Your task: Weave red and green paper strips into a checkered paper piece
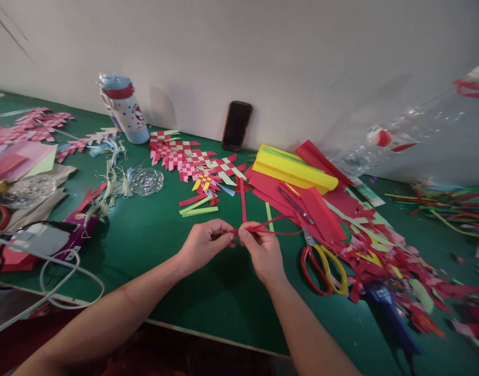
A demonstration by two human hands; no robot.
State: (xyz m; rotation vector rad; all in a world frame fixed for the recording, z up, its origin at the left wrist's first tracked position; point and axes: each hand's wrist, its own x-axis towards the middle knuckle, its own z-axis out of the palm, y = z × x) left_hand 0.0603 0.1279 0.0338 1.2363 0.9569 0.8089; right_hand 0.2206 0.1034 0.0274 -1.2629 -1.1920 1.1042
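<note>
Over the green table, my left hand [206, 244] pinches the left end of narrow red paper strips [283, 233]. Close beside it, my right hand [264, 253] grips the same strips between thumb and fingers, and their loose ends spread out to the right. One more red strip [243, 201] stands up behind my right fingers; whether it joins the held ones I cannot tell. A light green strip [268, 215] lies just behind that hand. Scissors [321, 261] with red and yellow handles rest to its right. Short green strips [200, 206] lie beyond my left hand.
Woven paper fish [188, 162] lie near the wall, by a phone [237, 125] and a flask [126, 112]. Yellow paper [292, 169], paper scraps [396, 266] and a plastic bottle [399, 138] are on the right. At left are a bead dish [147, 181] and a white cable [73, 303].
</note>
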